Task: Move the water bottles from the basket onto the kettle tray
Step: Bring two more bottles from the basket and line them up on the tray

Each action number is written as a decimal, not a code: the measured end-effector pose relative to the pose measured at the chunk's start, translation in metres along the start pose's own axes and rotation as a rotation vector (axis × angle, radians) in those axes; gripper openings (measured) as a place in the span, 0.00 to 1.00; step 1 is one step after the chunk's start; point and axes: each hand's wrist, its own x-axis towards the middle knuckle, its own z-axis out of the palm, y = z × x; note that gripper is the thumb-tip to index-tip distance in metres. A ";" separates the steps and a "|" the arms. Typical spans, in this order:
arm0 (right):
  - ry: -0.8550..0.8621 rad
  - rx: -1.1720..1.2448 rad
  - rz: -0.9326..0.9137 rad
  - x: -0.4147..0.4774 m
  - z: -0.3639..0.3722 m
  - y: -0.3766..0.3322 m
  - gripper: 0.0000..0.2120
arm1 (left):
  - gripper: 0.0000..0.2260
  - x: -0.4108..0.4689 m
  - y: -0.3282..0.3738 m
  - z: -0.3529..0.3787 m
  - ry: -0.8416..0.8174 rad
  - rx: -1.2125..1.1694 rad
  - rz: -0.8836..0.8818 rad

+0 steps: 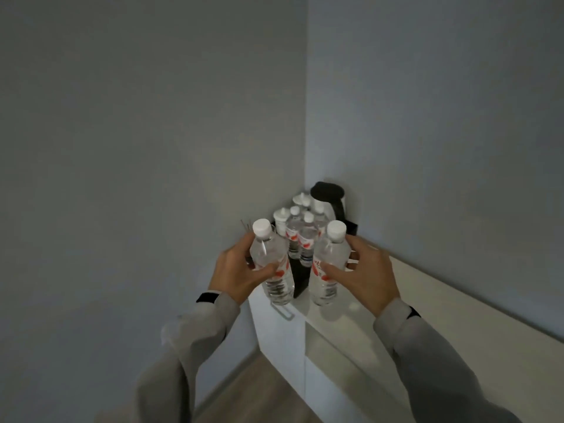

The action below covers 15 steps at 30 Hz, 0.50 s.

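Note:
My left hand [236,271] grips a clear water bottle [273,264] with a white cap and red label, held upright just in front of the black kettle tray [300,279]. A second, matching bottle [329,267] is in my right hand [364,270], to the right of the first. Three more bottles [305,236] stand on the tray behind them. A kettle [328,198] with a black lid stands at the back of the tray in the wall corner. No basket is in view.
The tray sits on the left end of a white cabinet top [381,303] in a room corner. Two small white lidded jars [282,219] stand on the tray by the kettle. Walls close in behind and to the left. Wooden floor [253,389] lies below.

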 end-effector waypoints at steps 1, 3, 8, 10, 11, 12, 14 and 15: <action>0.003 0.001 -0.005 0.013 0.014 0.001 0.27 | 0.29 0.014 -0.011 -0.006 -0.005 -0.001 -0.006; 0.015 0.001 -0.013 0.037 0.038 0.003 0.27 | 0.28 0.040 -0.032 -0.018 -0.018 0.004 -0.009; 0.036 -0.041 0.008 0.086 0.081 0.005 0.30 | 0.29 0.102 -0.075 -0.036 -0.060 -0.002 0.015; 0.076 -0.074 0.014 0.101 0.095 0.006 0.29 | 0.29 0.124 -0.092 -0.037 -0.092 -0.023 0.024; 0.096 -0.104 0.013 0.107 0.101 0.008 0.29 | 0.29 0.134 -0.100 -0.036 -0.109 -0.036 0.030; 0.111 -0.139 0.033 0.113 0.107 0.009 0.29 | 0.28 0.144 -0.108 -0.035 -0.127 -0.051 0.033; 0.139 -0.191 0.077 0.122 0.118 0.011 0.31 | 0.29 0.163 -0.125 -0.029 -0.168 -0.083 0.042; 0.154 -0.220 0.076 0.125 0.123 0.013 0.31 | 0.29 0.172 -0.133 -0.027 -0.191 -0.098 0.052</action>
